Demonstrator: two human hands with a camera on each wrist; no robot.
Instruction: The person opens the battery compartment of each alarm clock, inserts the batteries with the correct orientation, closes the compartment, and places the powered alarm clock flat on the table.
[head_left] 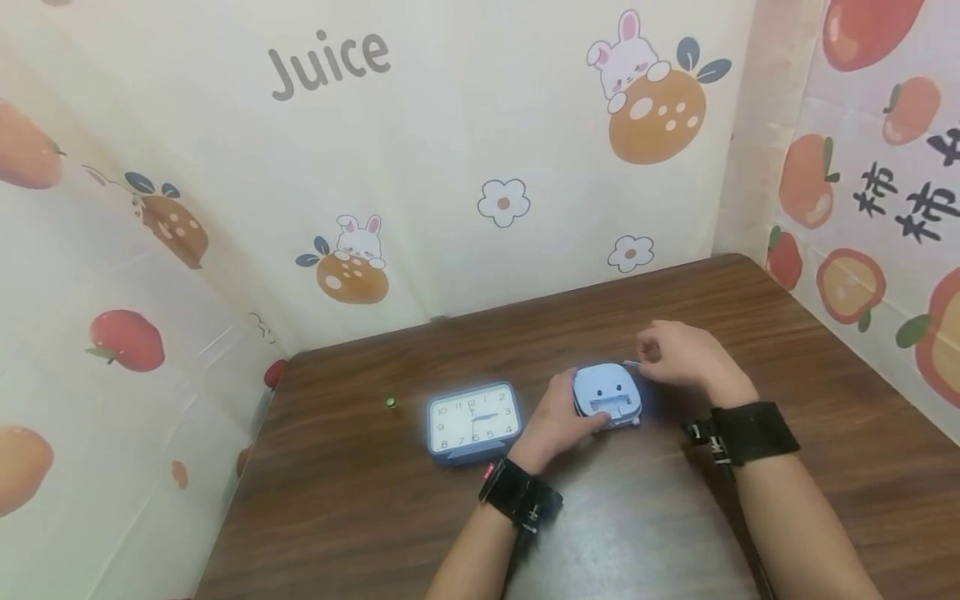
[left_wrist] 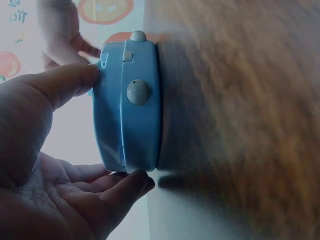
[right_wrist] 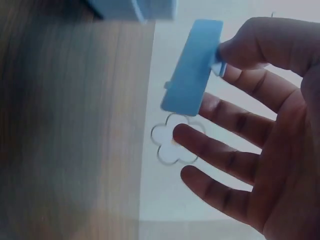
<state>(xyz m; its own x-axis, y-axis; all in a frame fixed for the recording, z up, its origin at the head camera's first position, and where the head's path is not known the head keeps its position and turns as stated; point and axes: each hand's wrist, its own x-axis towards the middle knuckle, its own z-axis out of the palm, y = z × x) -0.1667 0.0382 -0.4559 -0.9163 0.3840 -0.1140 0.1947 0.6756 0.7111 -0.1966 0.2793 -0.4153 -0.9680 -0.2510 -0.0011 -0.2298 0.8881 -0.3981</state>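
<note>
A small light-blue device (head_left: 606, 377) with rounded corners lies flat on the table. Its upper side carries two dark dots and an uncovered rectangular recess. My left hand (head_left: 555, 423) grips it from the left, thumb on the upper side near the recess, fingers around the far edge. Two round grey knobs (left_wrist: 138, 93) stick out of its side in the left wrist view. Just beyond its right corner, my right hand (head_left: 684, 354) pinches a flat blue battery cover (right_wrist: 192, 70) between thumb and index finger. The other fingers are spread apart in the right wrist view.
A blue alarm clock (head_left: 474, 419) with a white dial lies left of my left hand. Farther left is a tiny round green object (head_left: 391, 402). The brown wooden table (head_left: 337, 500) meets fruit-patterned sheets (head_left: 450, 125) at the back and sides.
</note>
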